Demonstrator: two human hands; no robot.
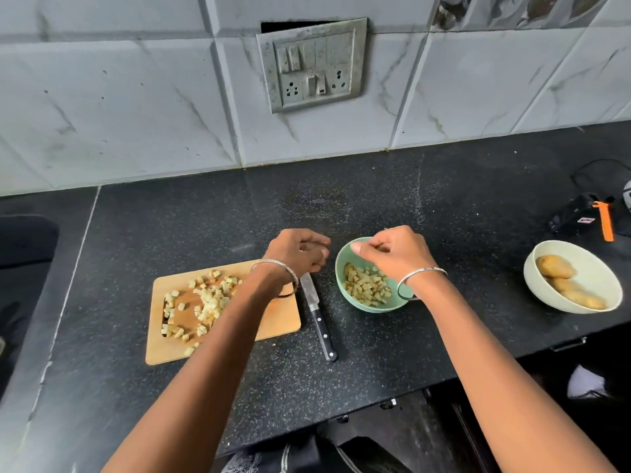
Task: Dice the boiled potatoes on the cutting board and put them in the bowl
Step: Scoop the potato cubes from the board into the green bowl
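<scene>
Many pale diced potato cubes [208, 302] lie on the rectangular wooden cutting board [273, 324], left of the left hand [297, 250]. That hand is curled above the black speckled surface [375, 199] (whether it carries cubes, I cannot tell). Best to scoop with cupped fingers and release low over the round mint-green bowl [374, 307]. The right hand [396, 252] hovers above it, curled, pinching a few cubes.

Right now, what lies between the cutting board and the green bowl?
A knife lies on the black counter between the cutting board and the green bowl, blade toward the wall. The head view shows it.
</scene>
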